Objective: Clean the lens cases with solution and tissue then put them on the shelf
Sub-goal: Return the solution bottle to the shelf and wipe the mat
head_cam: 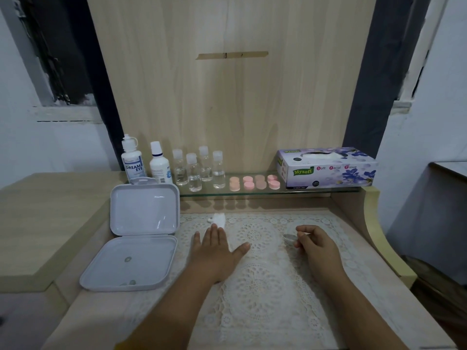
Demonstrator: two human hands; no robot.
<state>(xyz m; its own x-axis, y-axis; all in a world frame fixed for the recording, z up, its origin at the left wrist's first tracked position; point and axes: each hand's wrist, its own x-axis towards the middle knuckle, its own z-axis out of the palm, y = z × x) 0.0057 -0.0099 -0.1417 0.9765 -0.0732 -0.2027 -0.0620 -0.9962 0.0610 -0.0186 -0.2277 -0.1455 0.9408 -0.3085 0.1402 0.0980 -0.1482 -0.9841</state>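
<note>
Lens cases, pink and round, are sitting in pairs on the glass shelf, between four clear bottles and the tissue box. Nearer, the right hand is curling its fingers around a small clear piece at the fingertips; what that piece is cannot be told. The left hand is lying flat and released on the lace mat, fingers straight, its fingertips just touching a crumpled white tissue. Left of that hand, a white hinged box is standing open, lid upright, with a few small things lying in its tray. Behind the box, at the shelf's left end, two white solution bottles are standing upright side by side. A wooden panel is rising behind the shelf.
</note>
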